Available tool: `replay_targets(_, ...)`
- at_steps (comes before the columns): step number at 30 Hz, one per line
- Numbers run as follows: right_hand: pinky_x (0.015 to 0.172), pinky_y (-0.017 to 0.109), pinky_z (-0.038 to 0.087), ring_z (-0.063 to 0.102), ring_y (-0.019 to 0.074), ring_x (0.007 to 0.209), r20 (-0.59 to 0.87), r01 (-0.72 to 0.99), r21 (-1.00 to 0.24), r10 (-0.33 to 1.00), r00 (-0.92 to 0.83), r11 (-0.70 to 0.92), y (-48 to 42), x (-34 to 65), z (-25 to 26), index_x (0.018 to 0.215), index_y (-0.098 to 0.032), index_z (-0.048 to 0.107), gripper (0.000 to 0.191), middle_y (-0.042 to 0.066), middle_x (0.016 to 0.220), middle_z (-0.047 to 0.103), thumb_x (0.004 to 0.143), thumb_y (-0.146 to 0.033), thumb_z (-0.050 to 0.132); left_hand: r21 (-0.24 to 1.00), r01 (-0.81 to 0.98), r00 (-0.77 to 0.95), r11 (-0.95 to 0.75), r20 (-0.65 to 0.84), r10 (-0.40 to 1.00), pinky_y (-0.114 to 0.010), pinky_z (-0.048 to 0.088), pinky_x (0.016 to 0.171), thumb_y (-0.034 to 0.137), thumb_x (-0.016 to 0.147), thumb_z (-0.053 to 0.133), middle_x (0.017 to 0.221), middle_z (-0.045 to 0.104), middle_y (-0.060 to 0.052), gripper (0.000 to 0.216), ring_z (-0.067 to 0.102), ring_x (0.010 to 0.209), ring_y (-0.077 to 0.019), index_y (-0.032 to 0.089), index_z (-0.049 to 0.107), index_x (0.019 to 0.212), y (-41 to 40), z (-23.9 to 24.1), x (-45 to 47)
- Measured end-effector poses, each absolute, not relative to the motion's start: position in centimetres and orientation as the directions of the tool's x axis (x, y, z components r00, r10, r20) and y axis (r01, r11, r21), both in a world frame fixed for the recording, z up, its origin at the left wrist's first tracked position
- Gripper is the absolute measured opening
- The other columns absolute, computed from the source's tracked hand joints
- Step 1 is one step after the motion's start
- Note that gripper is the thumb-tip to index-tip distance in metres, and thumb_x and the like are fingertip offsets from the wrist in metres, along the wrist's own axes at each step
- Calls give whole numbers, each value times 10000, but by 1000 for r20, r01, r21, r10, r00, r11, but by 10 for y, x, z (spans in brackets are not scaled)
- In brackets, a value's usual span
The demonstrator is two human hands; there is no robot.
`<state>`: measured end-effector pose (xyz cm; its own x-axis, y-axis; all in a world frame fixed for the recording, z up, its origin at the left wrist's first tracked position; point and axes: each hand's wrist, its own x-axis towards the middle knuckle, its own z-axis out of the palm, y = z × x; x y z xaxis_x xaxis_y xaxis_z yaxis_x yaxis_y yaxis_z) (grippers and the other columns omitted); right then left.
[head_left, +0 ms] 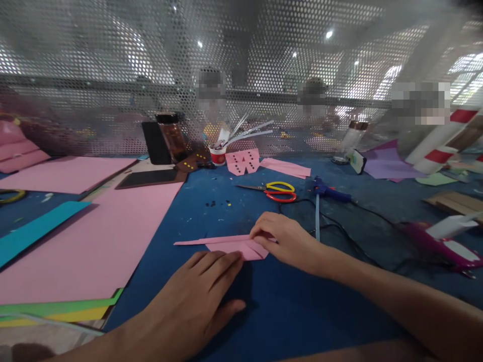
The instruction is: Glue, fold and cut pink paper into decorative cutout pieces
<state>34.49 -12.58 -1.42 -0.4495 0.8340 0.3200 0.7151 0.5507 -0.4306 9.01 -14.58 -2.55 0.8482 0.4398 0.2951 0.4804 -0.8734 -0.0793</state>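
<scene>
In front of me on the blue table lies a small piece of pink paper (247, 247), with a narrow pink paper strip (206, 241) along its far edge. My left hand (198, 291) rests flat, its fingertips on the near left part of the piece and its thumb apart. With fingers and thumb together, my right hand (289, 239) pinches the strip's right end, which is partly hidden beneath the fingers. Beyond my hands are scissors (281, 191) with yellow and red handles, and a blue glue gun (332, 192) with a glue stick (317, 218) close by.
Large pink sheets (94, 241) and a turquoise sheet (37, 229) cover the left side. A paper cup (218, 156) with glue sticks stands before the perforated metal screen (256, 60), beside a cut pink piece (243, 162). Black cables (343, 234) run at right.
</scene>
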Motion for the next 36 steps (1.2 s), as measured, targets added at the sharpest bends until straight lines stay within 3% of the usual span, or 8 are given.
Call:
replay_targets(3,831,267,469,627,141,940,271,656,-549,853,-446,517,-124,345,-14,978,-220,682,227,3,987,677,898,-54,550,-64,458,854,-887,309,418,-407,423,956,462,989,483,1301,651,-86,476,591,1109,-260,166,555,1354,-148,-24,91)
replay_targets(7,825,263,470,630,138,920,211,637,-603,866,-454,480,-126,344,-11,971,-207,684,223,9,991,678,904,-61,530,-54,475,845,-878,307,438,-394,426,934,452,1008,460,1278,669,-59,433,597,1090,-239,186,572,1330,-151,-22,91)
replay_targets(13,864,295,457,612,159,956,220,672,-550,862,-457,497,-128,343,-9,959,-197,681,209,23,990,676,894,-57,541,-88,443,869,-892,287,403,-402,416,884,417,1008,482,1293,657,-54,403,585,1067,-246,200,567,1336,-152,-19,92)
replay_targets(22,899,303,460,604,168,983,224,691,-495,846,-484,526,-127,343,-10,962,-185,684,217,40,1000,668,906,-50,524,-121,465,853,-877,328,407,-390,351,947,472,1005,471,1286,665,-26,438,556,1119,-234,207,565,1340,-153,-19,94)
replay_targets(36,902,302,459,597,166,983,220,700,-477,843,-490,531,-126,342,-12,967,-187,687,206,35,993,656,910,-62,533,-107,477,856,-872,279,434,-410,385,934,469,994,494,1331,641,-48,476,567,1118,-252,197,527,1383,-154,-22,93)
